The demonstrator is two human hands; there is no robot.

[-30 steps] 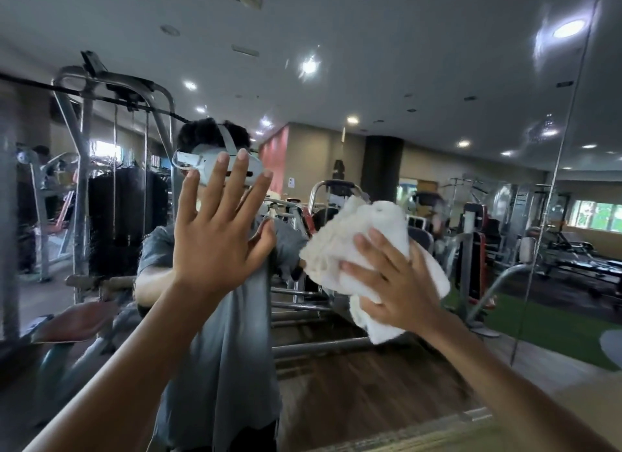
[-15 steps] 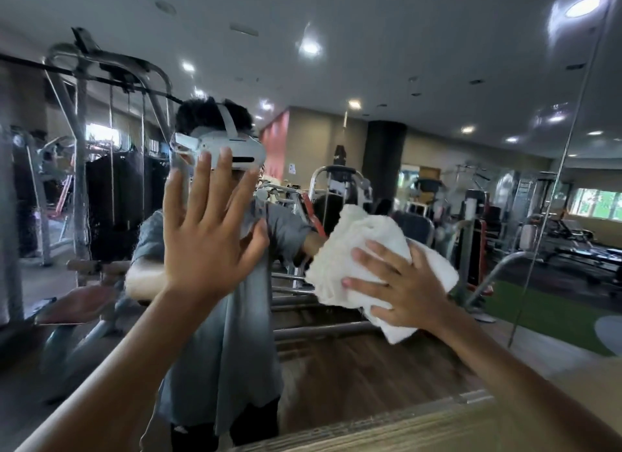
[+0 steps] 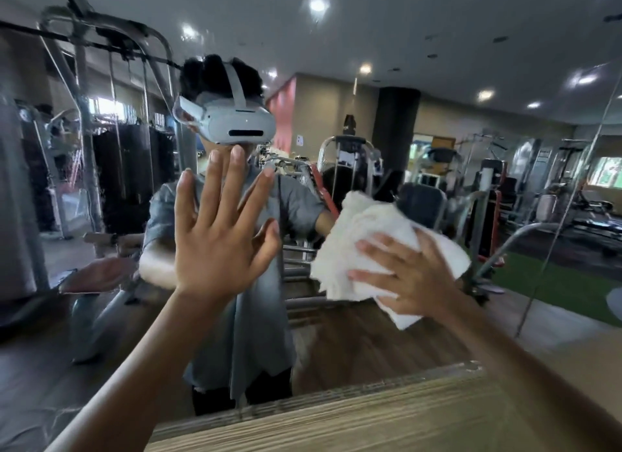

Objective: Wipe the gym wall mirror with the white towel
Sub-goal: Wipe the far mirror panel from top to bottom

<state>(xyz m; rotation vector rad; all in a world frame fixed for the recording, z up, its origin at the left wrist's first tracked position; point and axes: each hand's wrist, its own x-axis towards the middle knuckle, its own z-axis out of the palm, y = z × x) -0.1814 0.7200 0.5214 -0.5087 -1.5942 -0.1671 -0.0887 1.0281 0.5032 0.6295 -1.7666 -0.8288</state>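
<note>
One white towel (image 3: 365,231) under right hand (image 3: 417,278), left hand (image 3: 218,246) beside

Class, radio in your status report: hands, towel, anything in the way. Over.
Left hand open, raised at mirror. Right hand pressing towel to it. Nothing blocking.

Ceiling downlights (image 3: 317,4) reflected in the mirror (image 3: 420,37) give even, moderate light with glare spots. A window (image 3: 606,175) glows far right. Edges are blurred and bent.
</note>
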